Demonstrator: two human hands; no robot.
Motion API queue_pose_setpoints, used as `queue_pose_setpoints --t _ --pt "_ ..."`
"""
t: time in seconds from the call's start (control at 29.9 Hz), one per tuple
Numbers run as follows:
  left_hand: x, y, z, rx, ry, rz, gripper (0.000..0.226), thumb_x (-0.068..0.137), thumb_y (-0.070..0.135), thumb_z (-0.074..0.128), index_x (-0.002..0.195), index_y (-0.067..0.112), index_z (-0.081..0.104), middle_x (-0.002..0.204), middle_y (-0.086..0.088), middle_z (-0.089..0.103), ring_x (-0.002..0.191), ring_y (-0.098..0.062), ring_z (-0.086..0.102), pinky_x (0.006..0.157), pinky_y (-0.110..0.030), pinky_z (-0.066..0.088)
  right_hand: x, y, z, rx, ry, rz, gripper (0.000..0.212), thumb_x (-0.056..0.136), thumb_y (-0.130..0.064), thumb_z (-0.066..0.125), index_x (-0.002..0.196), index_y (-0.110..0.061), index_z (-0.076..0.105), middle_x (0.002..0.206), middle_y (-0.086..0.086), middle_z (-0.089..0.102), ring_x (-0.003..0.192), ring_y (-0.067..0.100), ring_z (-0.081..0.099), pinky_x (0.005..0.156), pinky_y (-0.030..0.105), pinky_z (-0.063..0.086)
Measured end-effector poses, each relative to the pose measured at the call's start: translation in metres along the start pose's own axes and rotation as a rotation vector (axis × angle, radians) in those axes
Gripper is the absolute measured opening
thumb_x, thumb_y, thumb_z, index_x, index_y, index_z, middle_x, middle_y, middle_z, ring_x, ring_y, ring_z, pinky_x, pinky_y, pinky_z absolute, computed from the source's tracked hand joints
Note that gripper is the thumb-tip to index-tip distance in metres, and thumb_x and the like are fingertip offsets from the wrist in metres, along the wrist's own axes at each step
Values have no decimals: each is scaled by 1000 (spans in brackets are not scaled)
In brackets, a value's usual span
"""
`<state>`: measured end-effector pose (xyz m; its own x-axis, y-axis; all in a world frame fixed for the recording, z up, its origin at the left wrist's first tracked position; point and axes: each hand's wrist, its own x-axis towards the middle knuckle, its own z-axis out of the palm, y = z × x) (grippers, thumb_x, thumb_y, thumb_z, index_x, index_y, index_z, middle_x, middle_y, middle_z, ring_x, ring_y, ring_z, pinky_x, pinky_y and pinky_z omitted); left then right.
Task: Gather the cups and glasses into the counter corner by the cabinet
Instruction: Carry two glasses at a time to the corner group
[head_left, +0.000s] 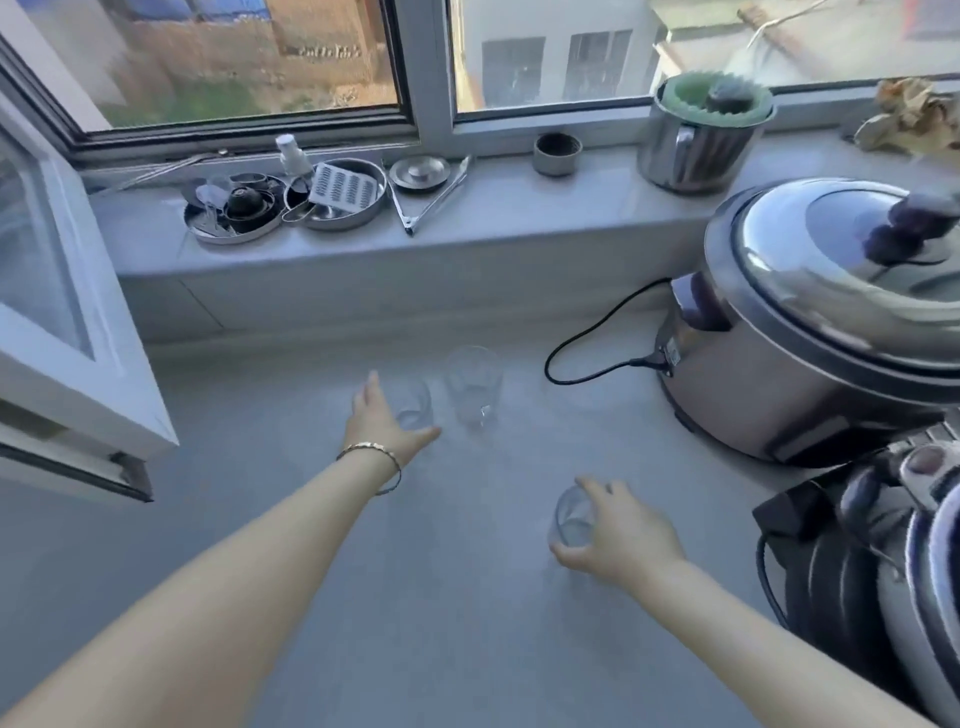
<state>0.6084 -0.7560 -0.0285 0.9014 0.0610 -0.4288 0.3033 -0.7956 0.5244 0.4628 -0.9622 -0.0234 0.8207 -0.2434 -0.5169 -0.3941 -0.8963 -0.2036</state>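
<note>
While left fingers (371, 387) spread around one glass (414, 405), right fingers (597, 488) clasp another (573, 519).

Place: a home kitchen.
Surface: a grey counter (426, 597) running under a window (249, 62).
Appliances: a steel electric cooker (810, 353), plugged in by a black cord (587, 358).
Sill: steel dishes (332, 202), tongs (431, 197) and a lidded steel pot (696, 140).
Outside: neighbouring buildings.
</note>
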Motion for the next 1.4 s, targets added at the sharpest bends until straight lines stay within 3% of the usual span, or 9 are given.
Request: queue_pose_setpoints --t 0.1,0.27,0.4,0.5,0.63,0.7,0.87,1.14,1.4 --pt "15 4 9 37 14 -59 102 72 33 74 148 22 7 157 0 12 135 -24 39 106 -40 39 7 6 -6 27 -36 -36 79 77 -58 57 144 -30 26 135 -1 44 118 23 56 92 31 47" --pt "2 7 12 48 136 -51 74 69 27 75 132 18 38 139 0 37 106 -28 59 76 -31 43 16 5 -14 6 -97 -96 83 75 -56 59 145 -31 23 135 -1 42 118 21 56 91 30 47" --pt "-45 -9 2 -1 129 12 80 64 28 77 134 23 38 135 5 40 111 -22 57 85 -32 49 13 -5 -20 0 -125 -169 85 73 -54 62 146 -31 23 134 -2 43 121 20 53 93 30 46" --pt "-96 -34 -11 -65 146 31 88 55 39 76 133 23 39 134 6 43 112 -18 57 91 -34 51 0 -28 -22 -21 -112 -308 90 73 -50 65 147 -28 18 140 -5 40 129 17 46 96 30 43" --pt "-167 -77 -34 -100 227 -47 98 38 61 58 129 27 43 128 11 46 110 -14 59 90 -30 51 -31 -79 -18 -71 -90 -548 84 73 -46 68 143 -26 25 141 -6 39 129 17 44 97 28 41" --pt "-204 -109 -47 -110 285 -111 97 38 61 58 128 31 42 124 14 45 109 -13 59 89 -30 51 -54 -111 -8 -133 -97 -681 83 72 -44 69 142 -27 28 138 -5 42 125 18 47 95 28 42" --pt "-312 -204 -73 -112 498 -304 88 62 42 79 136 29 35 137 9 39 119 -13 52 92 -26 48 -142 -191 43 -285 -155 -1006 86 72 -42 72 144 -31 26 139 -5 41 125 20 46 95 28 44" --pt "-553 -347 -71 -212 799 -618 76 60 38 80 125 31 43 130 11 44 111 -15 58 88 -28 50 -356 -272 163 -419 -239 -1404 69 70 -41 70 132 -36 38 129 -6 49 113 20 56 86 29 48" --pt "-769 -453 -41 -254 926 -942 86 64 41 78 136 26 33 142 8 36 117 -19 54 91 -30 48 -564 -298 281 -646 -353 -1669 87 67 -39 70 142 -32 26 131 -3 46 112 23 56 91 32 50"
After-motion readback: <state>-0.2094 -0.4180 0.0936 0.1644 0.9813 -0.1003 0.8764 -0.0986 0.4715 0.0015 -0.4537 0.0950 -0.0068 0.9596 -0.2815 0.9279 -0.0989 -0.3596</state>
